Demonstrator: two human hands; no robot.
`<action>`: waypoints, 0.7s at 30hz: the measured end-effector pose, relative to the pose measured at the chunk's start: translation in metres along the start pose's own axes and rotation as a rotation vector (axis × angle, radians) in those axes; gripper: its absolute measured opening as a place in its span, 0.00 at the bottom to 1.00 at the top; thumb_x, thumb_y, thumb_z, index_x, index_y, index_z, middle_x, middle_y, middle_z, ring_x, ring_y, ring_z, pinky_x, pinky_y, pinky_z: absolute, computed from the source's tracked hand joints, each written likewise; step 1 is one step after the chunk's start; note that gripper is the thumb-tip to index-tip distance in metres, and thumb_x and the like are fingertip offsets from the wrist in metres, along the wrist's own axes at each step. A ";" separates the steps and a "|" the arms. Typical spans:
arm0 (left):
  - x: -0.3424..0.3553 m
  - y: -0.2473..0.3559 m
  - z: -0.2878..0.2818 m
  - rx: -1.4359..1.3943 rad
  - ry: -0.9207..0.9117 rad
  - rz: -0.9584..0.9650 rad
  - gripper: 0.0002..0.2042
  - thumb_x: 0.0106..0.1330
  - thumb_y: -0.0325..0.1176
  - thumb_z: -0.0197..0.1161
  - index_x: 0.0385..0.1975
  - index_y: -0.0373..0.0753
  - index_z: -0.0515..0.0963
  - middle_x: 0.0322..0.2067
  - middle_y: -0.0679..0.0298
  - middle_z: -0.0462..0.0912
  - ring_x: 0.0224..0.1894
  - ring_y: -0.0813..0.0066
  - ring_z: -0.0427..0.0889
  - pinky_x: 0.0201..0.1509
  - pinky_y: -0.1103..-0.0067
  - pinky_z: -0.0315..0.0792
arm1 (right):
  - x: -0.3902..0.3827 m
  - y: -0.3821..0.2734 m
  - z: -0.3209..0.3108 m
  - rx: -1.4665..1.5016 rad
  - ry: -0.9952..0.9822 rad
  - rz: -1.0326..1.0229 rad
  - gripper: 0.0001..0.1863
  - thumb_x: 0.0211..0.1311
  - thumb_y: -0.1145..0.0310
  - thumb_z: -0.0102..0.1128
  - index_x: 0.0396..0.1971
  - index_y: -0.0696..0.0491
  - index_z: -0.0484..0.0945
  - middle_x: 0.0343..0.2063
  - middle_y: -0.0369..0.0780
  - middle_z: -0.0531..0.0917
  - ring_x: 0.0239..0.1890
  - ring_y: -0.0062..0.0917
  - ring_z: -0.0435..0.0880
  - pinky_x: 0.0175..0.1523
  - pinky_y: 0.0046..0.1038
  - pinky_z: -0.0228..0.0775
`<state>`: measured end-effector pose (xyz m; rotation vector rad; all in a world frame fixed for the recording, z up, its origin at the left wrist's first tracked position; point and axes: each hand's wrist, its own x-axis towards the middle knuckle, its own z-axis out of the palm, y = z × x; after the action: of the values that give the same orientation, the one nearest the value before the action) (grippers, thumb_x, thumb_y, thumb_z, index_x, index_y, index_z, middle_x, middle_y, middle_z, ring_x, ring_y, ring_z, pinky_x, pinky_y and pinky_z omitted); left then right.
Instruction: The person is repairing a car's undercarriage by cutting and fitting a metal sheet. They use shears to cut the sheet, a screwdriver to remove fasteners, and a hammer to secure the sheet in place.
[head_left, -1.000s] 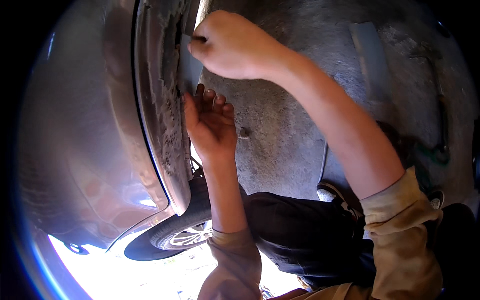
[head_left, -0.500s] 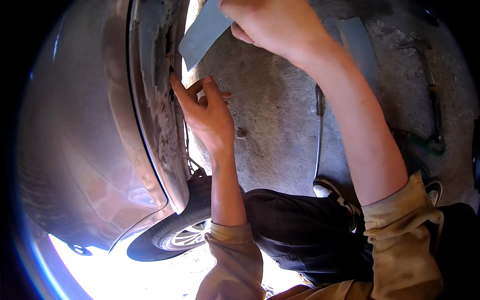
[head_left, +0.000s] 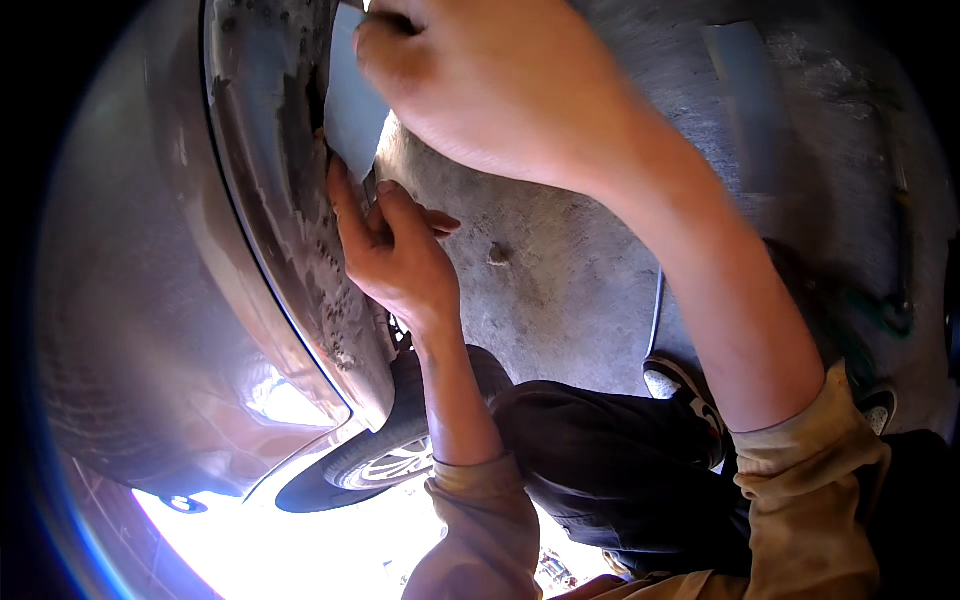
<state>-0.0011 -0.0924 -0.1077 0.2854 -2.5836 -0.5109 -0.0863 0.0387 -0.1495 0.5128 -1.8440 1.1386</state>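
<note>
My right hand [head_left: 480,90] grips a thin grey sheet metal piece [head_left: 352,110] and holds it upright against the rusted, stripped sill [head_left: 315,225] of a car. The piece's lower tip comes down near my left hand [head_left: 405,270]. That hand is open, its index finger stretched up along the sill's edge and the thumb apart from it. Beside the sill runs the car's glossy brownish door panel [head_left: 140,240]. The upper end of the metal piece is hidden behind my right hand.
A wheel [head_left: 400,385] stands below the sill. Another flat grey metal strip [head_left: 745,110] lies on the concrete floor [head_left: 560,290] at the right. A thin metal rod [head_left: 656,315] lies near my shoe [head_left: 670,380], and a green-handled tool [head_left: 890,315] is farther right.
My right hand has moved left and down, bringing the metal piece against the sill. My left hand has shifted slightly lower, and the view has turned a little.
</note>
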 end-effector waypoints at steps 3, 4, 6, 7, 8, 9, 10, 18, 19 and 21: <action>0.001 0.007 -0.004 -0.017 -0.014 -0.030 0.24 0.66 0.29 0.49 0.63 0.30 0.59 0.11 0.63 0.74 0.12 0.81 0.74 0.18 0.84 0.67 | 0.018 0.005 -0.035 -0.083 -0.303 -0.067 0.07 0.32 0.67 0.58 0.09 0.55 0.73 0.12 0.35 0.70 0.15 0.24 0.67 0.21 0.28 0.61; 0.002 0.009 -0.004 -0.035 -0.016 -0.042 0.24 0.66 0.30 0.49 0.62 0.30 0.60 0.10 0.64 0.74 0.12 0.81 0.74 0.18 0.84 0.66 | 0.020 0.006 -0.039 -0.111 -0.359 -0.088 0.07 0.32 0.67 0.58 0.09 0.54 0.73 0.12 0.34 0.70 0.15 0.23 0.67 0.21 0.28 0.60; 0.002 0.008 -0.006 -0.030 -0.014 -0.031 0.24 0.66 0.30 0.50 0.62 0.30 0.60 0.11 0.63 0.74 0.12 0.82 0.73 0.18 0.84 0.66 | 0.019 0.007 -0.042 -0.182 -0.379 -0.155 0.06 0.31 0.67 0.58 0.09 0.53 0.74 0.11 0.32 0.70 0.16 0.22 0.67 0.21 0.26 0.59; 0.003 0.008 -0.005 -0.032 -0.016 -0.023 0.24 0.66 0.30 0.50 0.62 0.30 0.60 0.11 0.63 0.74 0.12 0.82 0.73 0.18 0.84 0.66 | 0.018 0.006 -0.037 -0.202 -0.346 -0.161 0.06 0.31 0.66 0.58 0.09 0.52 0.74 0.11 0.31 0.70 0.16 0.21 0.68 0.21 0.26 0.59; 0.003 0.008 -0.006 -0.030 -0.019 -0.030 0.24 0.66 0.30 0.50 0.62 0.30 0.61 0.10 0.63 0.74 0.12 0.82 0.73 0.18 0.84 0.66 | 0.016 0.005 -0.032 -0.219 -0.314 -0.165 0.06 0.31 0.66 0.58 0.08 0.51 0.74 0.11 0.31 0.70 0.16 0.21 0.69 0.21 0.25 0.58; 0.004 0.009 -0.006 -0.028 -0.023 -0.036 0.24 0.66 0.30 0.50 0.62 0.31 0.61 0.10 0.64 0.74 0.12 0.83 0.73 0.18 0.84 0.66 | 0.017 0.002 -0.024 -0.207 -0.286 -0.135 0.06 0.31 0.66 0.58 0.08 0.51 0.74 0.11 0.30 0.71 0.17 0.20 0.70 0.21 0.25 0.58; 0.004 0.010 -0.008 -0.026 -0.026 -0.044 0.24 0.66 0.30 0.50 0.62 0.31 0.61 0.10 0.64 0.74 0.12 0.83 0.73 0.18 0.84 0.66 | 0.019 0.002 -0.024 -0.179 -0.274 -0.130 0.06 0.33 0.67 0.59 0.08 0.51 0.73 0.12 0.31 0.72 0.18 0.21 0.71 0.21 0.26 0.58; 0.004 0.012 -0.010 -0.048 -0.063 -0.032 0.23 0.66 0.29 0.50 0.62 0.33 0.62 0.12 0.66 0.70 0.12 0.84 0.69 0.17 0.84 0.64 | 0.009 -0.005 -0.024 0.811 0.075 0.598 0.13 0.61 0.71 0.50 0.18 0.62 0.70 0.18 0.53 0.74 0.25 0.49 0.75 0.29 0.42 0.64; 0.004 0.011 -0.011 -0.045 -0.070 -0.034 0.23 0.66 0.29 0.50 0.62 0.33 0.62 0.12 0.67 0.70 0.11 0.84 0.69 0.17 0.84 0.63 | 0.001 -0.006 -0.016 0.817 0.096 0.633 0.13 0.62 0.71 0.49 0.19 0.61 0.69 0.17 0.52 0.73 0.23 0.46 0.75 0.29 0.40 0.64; 0.002 0.014 -0.012 -0.014 -0.073 -0.041 0.23 0.66 0.29 0.50 0.62 0.32 0.62 0.13 0.67 0.70 0.11 0.84 0.68 0.16 0.83 0.63 | -0.011 -0.004 -0.008 0.876 0.070 0.709 0.13 0.64 0.71 0.48 0.20 0.60 0.68 0.14 0.48 0.73 0.19 0.41 0.75 0.28 0.37 0.64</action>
<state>0.0018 -0.0835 -0.0919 0.3206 -2.6485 -0.5643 -0.0738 0.0427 -0.1553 0.2661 -1.4074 2.4355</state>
